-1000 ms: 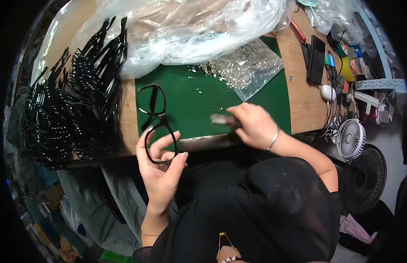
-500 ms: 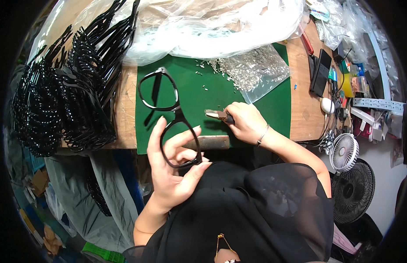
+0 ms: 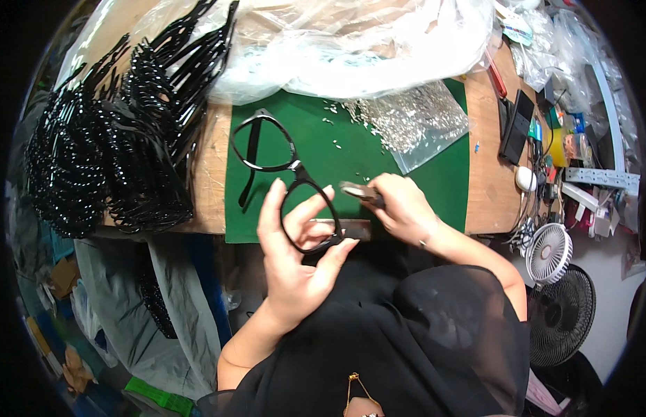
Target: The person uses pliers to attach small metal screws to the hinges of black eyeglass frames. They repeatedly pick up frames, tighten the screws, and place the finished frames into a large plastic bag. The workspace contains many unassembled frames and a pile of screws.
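Note:
My left hand (image 3: 295, 278) holds a black eyeglass frame (image 3: 300, 169) by its nearer rim, thumb and fingers around that rim. The frame stands tilted above a green mat (image 3: 444, 198), its far rim pointing away from me. One temple (image 3: 252, 149) shows behind the far rim; the other I cannot make out. To the right, my right hand (image 3: 406, 208) is closed around pliers (image 3: 360, 192), whose blurred jaws point left toward the frame without touching it. A small dark metal block (image 3: 357, 229) lies at the mat's near edge, partly hidden by the frame and my left hand.
Bunches of glossy black eyeglass parts (image 3: 114, 153) cover the table's left side. A clear bag (image 3: 423, 125) of tiny metal pieces lies on the mat, with several loose ones beside it. Plastic sheeting (image 3: 364, 62) lies behind. A phone (image 3: 517, 127), cables and fans (image 3: 549, 254) are at right.
My left hand has carried the eyeglass frame slightly right, closer to the pliers. My right hand with the pliers has come a little nearer to me. The whole view has shifted slightly.

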`<state>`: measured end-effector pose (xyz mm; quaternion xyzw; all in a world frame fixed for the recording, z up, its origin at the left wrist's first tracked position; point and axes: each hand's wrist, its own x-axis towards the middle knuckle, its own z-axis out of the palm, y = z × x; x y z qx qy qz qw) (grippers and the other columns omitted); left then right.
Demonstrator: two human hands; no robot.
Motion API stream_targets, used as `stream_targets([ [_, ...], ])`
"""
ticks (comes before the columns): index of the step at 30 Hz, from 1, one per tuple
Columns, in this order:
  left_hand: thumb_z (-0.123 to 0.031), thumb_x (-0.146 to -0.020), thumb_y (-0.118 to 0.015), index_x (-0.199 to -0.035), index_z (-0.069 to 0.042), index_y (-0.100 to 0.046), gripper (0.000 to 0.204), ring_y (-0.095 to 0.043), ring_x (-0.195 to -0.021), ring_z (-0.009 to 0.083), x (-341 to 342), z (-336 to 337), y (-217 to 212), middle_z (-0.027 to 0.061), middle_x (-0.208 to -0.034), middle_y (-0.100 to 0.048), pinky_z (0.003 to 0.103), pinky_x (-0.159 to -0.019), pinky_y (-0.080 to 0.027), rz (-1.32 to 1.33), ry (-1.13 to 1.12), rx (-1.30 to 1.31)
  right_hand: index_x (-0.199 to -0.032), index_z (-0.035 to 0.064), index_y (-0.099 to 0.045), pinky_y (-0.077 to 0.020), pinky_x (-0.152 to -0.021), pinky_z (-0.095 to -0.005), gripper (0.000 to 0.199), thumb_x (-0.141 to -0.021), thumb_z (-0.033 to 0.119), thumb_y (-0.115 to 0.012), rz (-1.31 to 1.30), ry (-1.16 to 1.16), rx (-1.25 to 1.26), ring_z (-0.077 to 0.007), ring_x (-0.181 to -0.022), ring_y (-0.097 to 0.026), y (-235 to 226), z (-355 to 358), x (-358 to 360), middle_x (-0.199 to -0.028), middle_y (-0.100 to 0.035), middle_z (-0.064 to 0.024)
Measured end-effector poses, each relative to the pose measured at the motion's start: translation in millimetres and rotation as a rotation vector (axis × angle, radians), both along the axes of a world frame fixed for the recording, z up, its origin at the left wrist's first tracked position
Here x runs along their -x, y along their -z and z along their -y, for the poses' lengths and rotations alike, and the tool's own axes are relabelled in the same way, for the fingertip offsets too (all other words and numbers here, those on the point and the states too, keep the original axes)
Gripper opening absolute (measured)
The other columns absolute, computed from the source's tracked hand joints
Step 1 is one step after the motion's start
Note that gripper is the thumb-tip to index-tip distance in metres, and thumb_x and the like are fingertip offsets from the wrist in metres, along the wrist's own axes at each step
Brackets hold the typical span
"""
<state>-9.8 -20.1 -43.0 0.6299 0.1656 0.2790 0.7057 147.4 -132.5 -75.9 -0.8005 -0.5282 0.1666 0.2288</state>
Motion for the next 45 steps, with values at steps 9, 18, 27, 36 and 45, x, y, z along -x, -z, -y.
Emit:
stream_targets([
  [9, 0.016, -0.07, -0.055, -0.134, -0.007, -0.002, 0.087, -0.051, -0.094, 0.0169, -12, 16, -1, 0.0191, -0.123, -0.041, 0.027, -0.082, -0.046, -0.018, -0.102, -0.195, -0.082, 0.0021, -0.052, -0.0416, -0.058, -0.0228, 0.014, -0.078, 0.007, -0.064, -0.962, 0.303, -0.376, -0.0058, -0.065, -0.048, -56, -11, 40, -0.071, -0.052, -0.002],
  [18, 0.015, -0.072, -0.055, -0.134, -0.009, -0.002, 0.085, -0.049, -0.104, 0.0197, -8, 2, -7, 0.0202, -0.124, -0.04, 0.03, -0.086, -0.046, -0.02, 0.059, -0.039, -0.088, 0.0029, -0.053, -0.0386, -0.064, -0.0206, 0.019, -0.083, 0.019, -0.061, -1.236, 0.223, -0.098, -0.0041, -0.072, -0.045, -70, -17, 25, -0.079, -0.052, 0.0015],
  [27, 0.015, -0.075, -0.052, -0.133, -0.007, -0.003, 0.079, -0.049, -0.107, 0.022, -7, 4, -3, 0.023, -0.124, -0.04, 0.031, -0.086, -0.047, 0.042, -0.019, -0.189, -0.085, 0.0029, -0.052, -0.037, -0.062, -0.0203, 0.021, -0.081, 0.02, -0.062, -1.204, 0.278, -0.146, -0.0039, -0.069, -0.042, -67, -20, 33, -0.074, -0.05, 0.0025],
  [36, 0.014, -0.076, -0.052, -0.133, -0.01, -0.004, 0.079, -0.052, -0.105, 0.0227, -6, 5, 5, 0.0232, -0.125, -0.04, 0.03, -0.086, -0.046, 0.084, -0.071, -0.035, -0.086, 0.0025, -0.053, -0.038, -0.063, -0.0205, 0.017, -0.082, 0.017, -0.062, -1.248, 0.324, -0.173, -0.004, -0.07, -0.044, -67, -26, 41, -0.076, -0.052, 0.0026],
  [45, 0.014, -0.074, -0.055, -0.134, -0.009, -0.008, 0.079, -0.054, -0.103, 0.0222, -7, -9, -11, 0.0214, -0.124, -0.042, 0.03, -0.081, -0.05, 0.064, 0.034, 0.33, -0.093, 0.0012, -0.052, -0.0417, -0.071, -0.0228, 0.019, -0.083, 0.015, -0.06, -1.315, 0.263, -0.067, -0.0066, -0.08, -0.049, -76, -27, 29, -0.086, -0.054, -0.0011],
])
